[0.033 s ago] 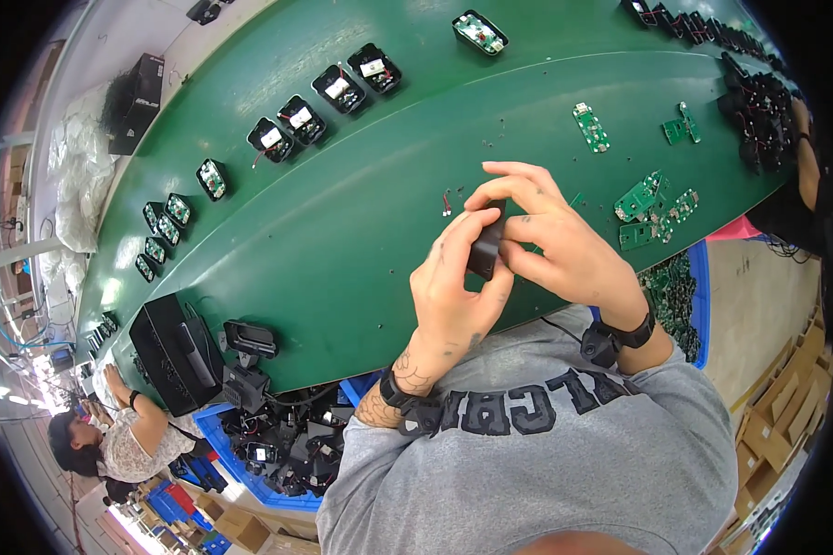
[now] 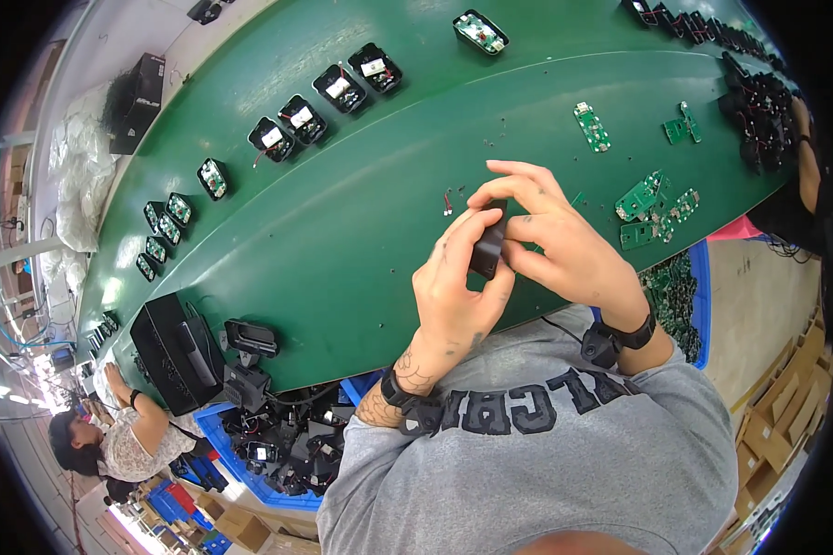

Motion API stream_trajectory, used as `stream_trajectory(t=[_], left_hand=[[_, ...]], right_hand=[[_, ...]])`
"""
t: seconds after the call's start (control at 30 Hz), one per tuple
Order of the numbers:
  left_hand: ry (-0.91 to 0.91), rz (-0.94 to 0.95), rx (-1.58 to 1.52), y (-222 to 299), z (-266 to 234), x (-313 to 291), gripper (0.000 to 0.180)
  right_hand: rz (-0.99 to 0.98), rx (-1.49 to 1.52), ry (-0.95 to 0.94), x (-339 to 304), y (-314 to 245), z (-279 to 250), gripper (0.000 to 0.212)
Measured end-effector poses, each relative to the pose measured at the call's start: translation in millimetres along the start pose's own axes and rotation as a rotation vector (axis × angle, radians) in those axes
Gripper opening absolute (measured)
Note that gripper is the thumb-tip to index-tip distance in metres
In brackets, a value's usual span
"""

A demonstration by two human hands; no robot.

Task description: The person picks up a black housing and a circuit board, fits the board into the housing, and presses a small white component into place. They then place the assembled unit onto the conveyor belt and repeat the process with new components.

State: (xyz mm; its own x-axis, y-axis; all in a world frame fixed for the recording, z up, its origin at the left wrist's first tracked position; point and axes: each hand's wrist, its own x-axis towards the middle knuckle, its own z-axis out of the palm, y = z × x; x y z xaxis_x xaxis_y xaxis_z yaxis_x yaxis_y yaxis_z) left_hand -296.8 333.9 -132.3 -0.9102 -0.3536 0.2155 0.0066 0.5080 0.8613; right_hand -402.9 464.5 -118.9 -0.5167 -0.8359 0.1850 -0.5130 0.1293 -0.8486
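Observation:
Above the near edge of the green workbench (image 2: 333, 240), a black plastic housing (image 2: 487, 252) is held upright between my two hands. My left hand (image 2: 453, 268) grips it from the left, fingers along its top and thumb at its lower end. From the right, my right hand (image 2: 560, 231) closes on it, with the fingertips at its upper end and right side. What the right fingertips touch on the far face is hidden. A small connector with red wires (image 2: 448, 203) lies just beyond my left hand. Green circuit boards (image 2: 640, 196) lie in a loose pile to the right of my right hand.
Black housings with boards inside (image 2: 339, 88) stand along the bench's far side. A black box (image 2: 176, 356) is at the left. Blue bins of black parts (image 2: 282, 444) and boards (image 2: 675, 296) flank me. Co-workers sit at left (image 2: 129, 435) and right (image 2: 809, 166).

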Motion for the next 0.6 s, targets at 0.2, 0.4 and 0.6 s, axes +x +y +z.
stream_trajectory(t=[0.2,0.4,0.6], left_hand=[[0.004,0.058,0.006,0,5,-1,0.048],[0.005,-0.021,-0.081,-4,7,0,0.047],[0.015,-0.095,-0.165,-1,9,0,0.045]], right_hand=[[0.115,-0.022,0.121,-10,1,2,0.008],[0.180,0.002,0.233,-11,-3,2,0.008],[0.207,0.053,0.305,-11,-3,1,0.008]])
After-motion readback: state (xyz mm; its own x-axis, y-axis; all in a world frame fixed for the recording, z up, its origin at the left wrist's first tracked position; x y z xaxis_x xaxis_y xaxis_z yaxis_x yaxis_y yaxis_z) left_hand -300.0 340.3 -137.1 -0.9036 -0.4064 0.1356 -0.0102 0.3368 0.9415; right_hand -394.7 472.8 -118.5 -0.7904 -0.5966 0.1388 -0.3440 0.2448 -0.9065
